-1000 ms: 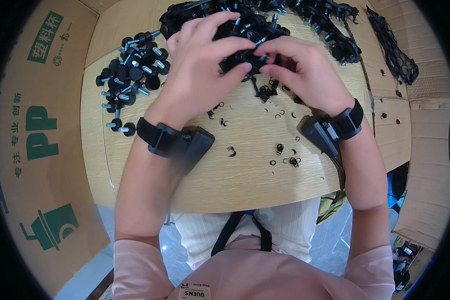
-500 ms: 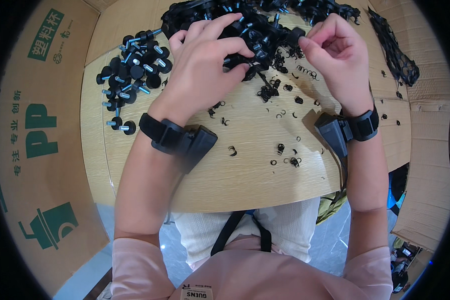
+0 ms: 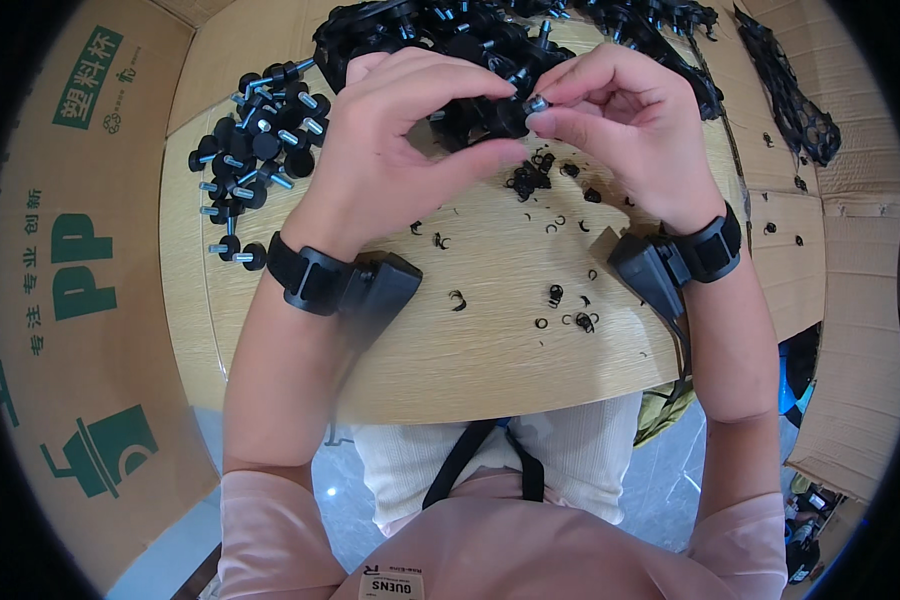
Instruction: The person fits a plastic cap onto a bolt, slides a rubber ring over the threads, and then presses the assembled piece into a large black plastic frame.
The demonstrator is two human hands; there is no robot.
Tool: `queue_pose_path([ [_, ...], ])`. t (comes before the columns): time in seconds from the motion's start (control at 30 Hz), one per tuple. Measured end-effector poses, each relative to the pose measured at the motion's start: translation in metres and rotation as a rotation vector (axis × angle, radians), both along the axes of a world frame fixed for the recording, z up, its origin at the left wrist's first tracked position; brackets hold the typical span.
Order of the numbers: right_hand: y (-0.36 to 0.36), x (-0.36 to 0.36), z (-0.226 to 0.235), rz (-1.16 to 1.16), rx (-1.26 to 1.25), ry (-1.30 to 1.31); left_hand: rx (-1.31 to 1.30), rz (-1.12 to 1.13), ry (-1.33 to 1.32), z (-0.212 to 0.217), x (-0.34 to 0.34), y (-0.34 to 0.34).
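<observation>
Head view shows me, nearest, a white printed label (image 3: 391, 585) on the pink shirt (image 3: 490, 550); then black ring-shaped scraps (image 3: 584, 322) on the surface (image 3: 420, 365). At left, cardboard (image 3: 130, 350) bears green lettering. Farther, the right hand (image 3: 625, 110) pinches a small metal-tipped piece (image 3: 537, 103) beside the left hand (image 3: 380, 130), thumb and fingers wide apart; beyond, a black heap (image 3: 470, 45).

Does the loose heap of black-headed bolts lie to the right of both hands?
No, the heap of black-headed bolts lies to the left of the left hand.
</observation>
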State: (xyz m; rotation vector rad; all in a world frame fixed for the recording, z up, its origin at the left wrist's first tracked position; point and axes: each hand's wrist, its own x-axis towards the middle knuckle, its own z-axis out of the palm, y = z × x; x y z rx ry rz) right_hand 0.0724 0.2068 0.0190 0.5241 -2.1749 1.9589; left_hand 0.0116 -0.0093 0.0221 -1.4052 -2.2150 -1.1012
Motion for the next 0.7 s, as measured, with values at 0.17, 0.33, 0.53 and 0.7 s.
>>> queue_pose_path([
  [0.17, -0.002, 0.000, 0.004, 0.012, -0.082, -0.148, 0.022, -0.019, -0.043, -0.005, 0.000, -0.002],
  [0.33, 0.004, -0.001, 0.005, 0.052, 0.016, -0.221, 0.008, -0.013, -0.014, -0.008, 0.000, -0.003],
  [0.53, 0.019, -0.002, 0.003, 0.176, 0.015, -0.290, -0.007, -0.087, -0.060, -0.008, 0.000, -0.002],
  [0.7, 0.019, -0.003, -0.002, 0.197, 0.018, -0.221, 0.035, -0.159, -0.043, -0.007, -0.001, 0.000],
])
